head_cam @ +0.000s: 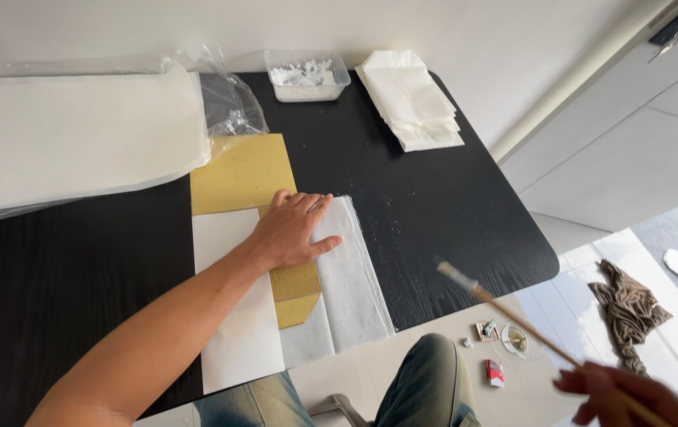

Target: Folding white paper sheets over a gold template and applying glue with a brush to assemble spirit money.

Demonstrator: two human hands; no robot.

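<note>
My left hand (295,229) lies flat, fingers together, on a thin white sheet (351,277) and a gold-coloured paper (244,172) on the black table (434,198). A folded gold strip (295,294) shows just below the palm. A larger white sheet (232,316) lies to the left under my forearm. My right hand (620,394), at the lower right off the table, pinches a thin wooden brush (513,316) whose pale tip points up and left, in the air near the table's front edge.
A big stack of white paper in clear plastic (70,138) covers the table's far left. A clear tub (307,75) and a pile of folded white sheets (412,99) stand at the back. On the floor: a brown rag (628,310), small items, a red box (495,372).
</note>
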